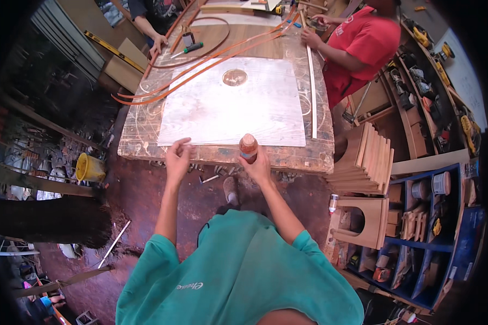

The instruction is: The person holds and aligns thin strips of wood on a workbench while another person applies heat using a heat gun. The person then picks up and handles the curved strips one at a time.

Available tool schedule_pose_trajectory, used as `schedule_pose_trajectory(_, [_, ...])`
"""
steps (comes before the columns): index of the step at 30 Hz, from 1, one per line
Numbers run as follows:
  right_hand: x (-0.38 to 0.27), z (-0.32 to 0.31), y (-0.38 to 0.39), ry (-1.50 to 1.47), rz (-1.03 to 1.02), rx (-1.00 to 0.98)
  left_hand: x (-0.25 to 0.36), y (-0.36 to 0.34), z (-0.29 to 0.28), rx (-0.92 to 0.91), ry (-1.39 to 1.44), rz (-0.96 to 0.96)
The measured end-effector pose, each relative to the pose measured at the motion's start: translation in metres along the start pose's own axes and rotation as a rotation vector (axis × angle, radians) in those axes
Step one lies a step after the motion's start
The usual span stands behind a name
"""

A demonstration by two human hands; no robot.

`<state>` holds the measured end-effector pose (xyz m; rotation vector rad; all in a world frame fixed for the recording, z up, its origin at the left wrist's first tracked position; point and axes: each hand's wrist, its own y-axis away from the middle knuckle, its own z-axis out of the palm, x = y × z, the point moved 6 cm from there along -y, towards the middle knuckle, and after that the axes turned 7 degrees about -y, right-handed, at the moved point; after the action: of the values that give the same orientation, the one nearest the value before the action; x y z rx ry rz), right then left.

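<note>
A small amber-brown bottle (248,145) with a pale top is in my right hand (257,167), the fingers wrapped round it at the near edge of the bench. My left hand (179,157) is open beside the near left corner of a whitish wood panel (238,111). Its fingers are apart and hold nothing; whether a fingertip touches the panel edge I cannot tell. The panel lies flat on a worn workbench (133,138) and has a round cutout (235,77) toward its far side.
Long orange strips (162,97) curve over the bench and past its left edge. A green-handled screwdriver (193,47) lies farther back. Two people stand across the bench, one in a red shirt (366,40). Stacked wood pieces (363,160) and a blue shelf (436,246) stand at right; a yellow bucket (89,168) at left.
</note>
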<state>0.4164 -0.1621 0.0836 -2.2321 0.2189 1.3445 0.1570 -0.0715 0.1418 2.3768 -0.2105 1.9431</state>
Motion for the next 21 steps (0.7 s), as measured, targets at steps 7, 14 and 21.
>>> schedule_pose_trajectory(7, [0.023,-0.043,0.024,0.038,-0.017,0.201,-0.048,0.106,0.056,-0.173,-0.068,0.022])
schedule_pose_trajectory(14, [0.067,-0.148,0.027,0.221,0.169,0.483,-0.045,0.143,-0.017,-0.221,-0.154,-0.106])
schedule_pose_trajectory(21, [0.085,-0.131,0.038,0.282,0.218,0.345,-0.040,0.172,-0.057,-0.250,-0.194,-0.288])
